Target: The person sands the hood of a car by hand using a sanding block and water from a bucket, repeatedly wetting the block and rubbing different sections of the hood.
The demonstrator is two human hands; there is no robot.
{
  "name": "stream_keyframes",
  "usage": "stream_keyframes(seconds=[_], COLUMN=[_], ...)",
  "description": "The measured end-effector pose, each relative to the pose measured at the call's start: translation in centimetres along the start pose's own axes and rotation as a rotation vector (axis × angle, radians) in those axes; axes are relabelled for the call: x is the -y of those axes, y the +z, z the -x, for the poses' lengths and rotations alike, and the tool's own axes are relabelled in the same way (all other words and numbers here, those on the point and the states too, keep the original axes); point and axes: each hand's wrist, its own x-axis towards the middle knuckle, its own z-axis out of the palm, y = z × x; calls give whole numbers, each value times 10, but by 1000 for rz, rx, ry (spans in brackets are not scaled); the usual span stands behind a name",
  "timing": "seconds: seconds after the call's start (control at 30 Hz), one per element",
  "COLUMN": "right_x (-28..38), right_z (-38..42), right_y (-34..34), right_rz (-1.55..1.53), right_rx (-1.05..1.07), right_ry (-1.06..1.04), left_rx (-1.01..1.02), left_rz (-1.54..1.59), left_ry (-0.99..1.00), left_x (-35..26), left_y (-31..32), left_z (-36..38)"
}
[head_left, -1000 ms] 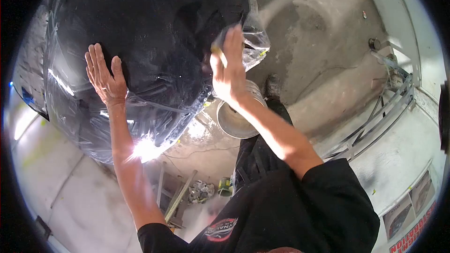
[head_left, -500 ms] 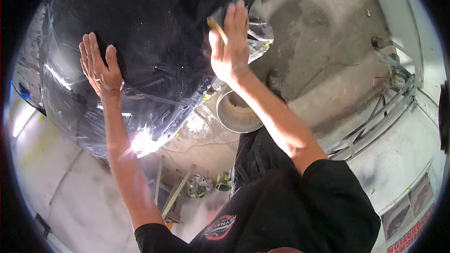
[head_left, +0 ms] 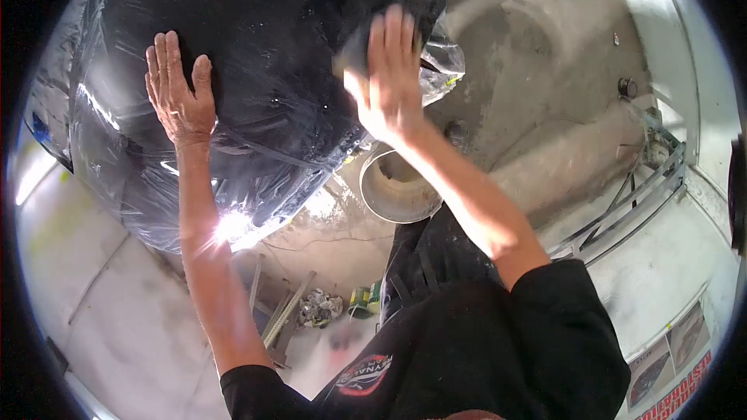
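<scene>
A large dark, curved surface (head_left: 257, 39) lies in front of me, with wrinkled clear plastic film (head_left: 257, 187) over its near part. Flat on its left side rests my left hand (head_left: 180, 93), fingers stretched and the thumb apart, holding nothing. Near the right edge of the surface is my right hand (head_left: 393, 78), blurred by motion. Under its fingers and thumb it holds a flat pad (head_left: 354, 50), greyish with a tan edge, against the dark surface. The palm side and most of the pad are hidden.
A round bucket (head_left: 398, 184) stands on the concrete floor below my right forearm. Metal rails (head_left: 630, 206) run along the right wall. Small green cans (head_left: 359, 302), crumpled material (head_left: 320, 308) and a metal frame (head_left: 289, 311) sit at the lower left.
In the view, my left hand appears slightly higher and further right. My right hand and the pad have shifted slightly. The dark surface and surroundings have also shifted a little in the view.
</scene>
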Motion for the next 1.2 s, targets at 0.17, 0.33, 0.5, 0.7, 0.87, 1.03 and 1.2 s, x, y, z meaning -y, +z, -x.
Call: stream_keyframes(seconds=[0.17,0.33,0.5,0.7,0.87,1.03,1.2], right_x=[-6,37,19,24,-3,16,22], right_z=[46,72,32,43,-45,50,-122], right_y=[27,36,26,27,15,14,-2], right_rz=[-39,-186,-129,-41,95,80,172], right_rx=[-65,-145,-156,-129,-144,146,44], right_ry=[-17,158,321,181,36,-189,-391], left_rx=[4,10,19,4,-5,79,148], left_rz=[-14,2,16,-19,-62,-26,-1], left_ry=[-6,-12,-10,-3,-17,-119,-170], left_x=[-5,-3,1,-7,-6,-15,-18], left_y=[-3,0,1,-3,-8,-21,-29], left_z=[2,-1,4,-1,-1,-5,-7])
